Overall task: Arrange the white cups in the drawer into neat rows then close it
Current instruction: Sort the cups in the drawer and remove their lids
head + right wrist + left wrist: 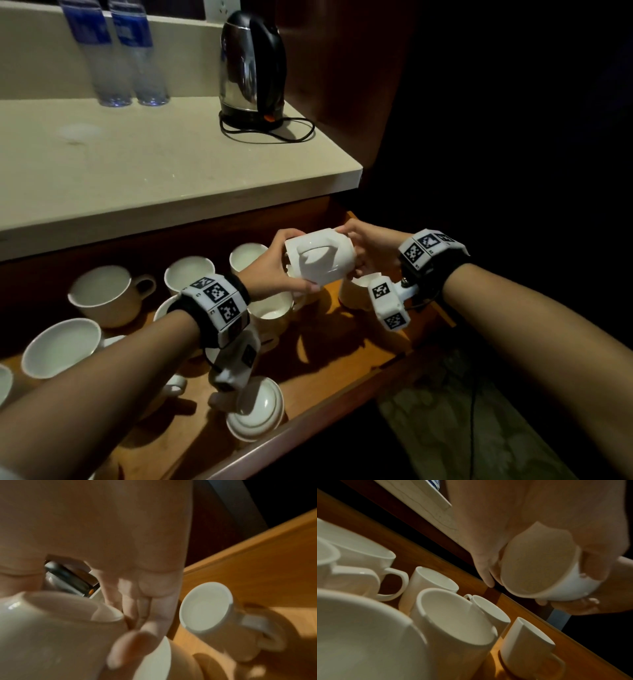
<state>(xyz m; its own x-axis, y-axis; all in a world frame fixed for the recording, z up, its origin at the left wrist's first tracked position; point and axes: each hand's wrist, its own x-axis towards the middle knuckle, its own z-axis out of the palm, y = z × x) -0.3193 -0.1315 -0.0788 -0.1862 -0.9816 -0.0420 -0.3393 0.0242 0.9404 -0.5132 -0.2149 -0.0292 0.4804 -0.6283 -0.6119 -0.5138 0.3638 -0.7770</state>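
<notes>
Gripping one white cup (pixel 320 259) sideways, handle up, mouth leftward: left hand (pixel 274 267), right hand (pixel 368 248).

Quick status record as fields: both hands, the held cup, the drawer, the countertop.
left hand: grips the rim end of the held cup
right hand: grips its base end
held cup: white, on its side, handle facing up, above the drawer
drawer: open, white cups loosely scattered, not yet in rows
countertop: kettle, two water bottles
</notes>
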